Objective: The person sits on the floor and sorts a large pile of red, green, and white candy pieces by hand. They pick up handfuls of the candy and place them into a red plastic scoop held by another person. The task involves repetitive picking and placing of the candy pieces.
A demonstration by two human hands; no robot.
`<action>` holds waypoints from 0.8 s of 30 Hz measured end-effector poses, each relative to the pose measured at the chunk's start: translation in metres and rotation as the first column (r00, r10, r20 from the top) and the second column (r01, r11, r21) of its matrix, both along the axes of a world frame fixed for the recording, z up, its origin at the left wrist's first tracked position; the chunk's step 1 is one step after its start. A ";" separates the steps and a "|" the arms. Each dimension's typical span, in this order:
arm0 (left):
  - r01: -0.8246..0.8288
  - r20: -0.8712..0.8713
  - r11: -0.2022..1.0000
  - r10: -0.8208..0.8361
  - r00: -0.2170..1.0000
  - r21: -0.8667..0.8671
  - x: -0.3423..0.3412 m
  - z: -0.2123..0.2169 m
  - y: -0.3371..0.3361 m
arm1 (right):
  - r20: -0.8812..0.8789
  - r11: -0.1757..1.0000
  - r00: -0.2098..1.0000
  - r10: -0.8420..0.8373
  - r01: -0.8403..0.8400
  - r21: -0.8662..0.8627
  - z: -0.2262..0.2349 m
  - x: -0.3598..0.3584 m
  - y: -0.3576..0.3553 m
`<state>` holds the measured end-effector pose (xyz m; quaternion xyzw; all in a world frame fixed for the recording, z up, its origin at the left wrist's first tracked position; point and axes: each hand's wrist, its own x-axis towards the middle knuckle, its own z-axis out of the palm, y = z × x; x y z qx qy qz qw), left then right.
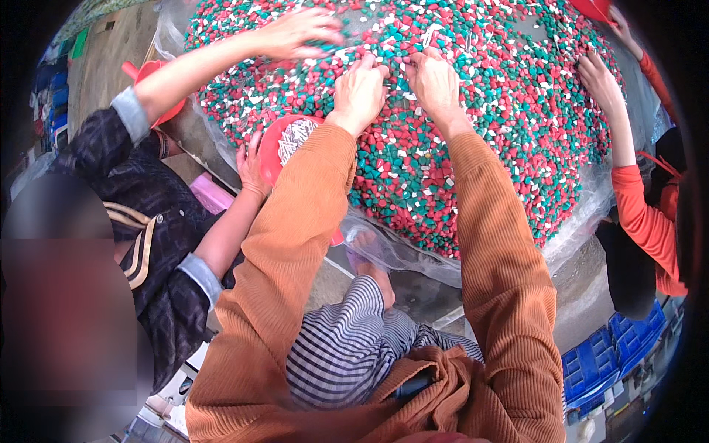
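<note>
A broad heap of small red, green and white pieces (413, 170) lies spread in front of me; they look like plastic bits. Over its middle, my left hand (360, 92) is down among the pieces with thumb and fingers drawn together. Close by on the right, my right hand (434, 85) pinches at the heap in the same way. Whatever is between my fingertips is too small or hidden to name. Thin white sticks (430, 37) lie on the pieces just beyond my right hand.
A co-worker's hand (251, 164) at left holds a red bowl (272, 151) of white sticks; their other hand (299, 35) reaches over the heap. Another person's hand (600, 81) touches its right side. Clear plastic sheeting (406, 258) edges the heap. Blue crates (591, 365) stand lower right.
</note>
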<state>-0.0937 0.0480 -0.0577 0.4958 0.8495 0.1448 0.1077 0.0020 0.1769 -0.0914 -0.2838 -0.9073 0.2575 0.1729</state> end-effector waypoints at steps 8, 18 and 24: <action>0.051 0.065 0.997 -0.054 0.996 0.055 -0.010 0.003 -0.012 | 0.118 0.996 0.991 -0.063 0.070 -0.057 0.051 0.044 -0.002; 0.225 0.073 0.969 -0.219 0.973 -0.100 -0.011 0.001 0.006 | -0.665 0.467 -0.251 -0.703 -0.869 -0.166 0.114 0.343 0.008; 0.276 0.032 0.951 -0.274 0.961 -0.139 0.002 0.001 0.011 | -0.243 0.040 0.558 -0.794 -0.350 -0.936 0.065 0.213 0.032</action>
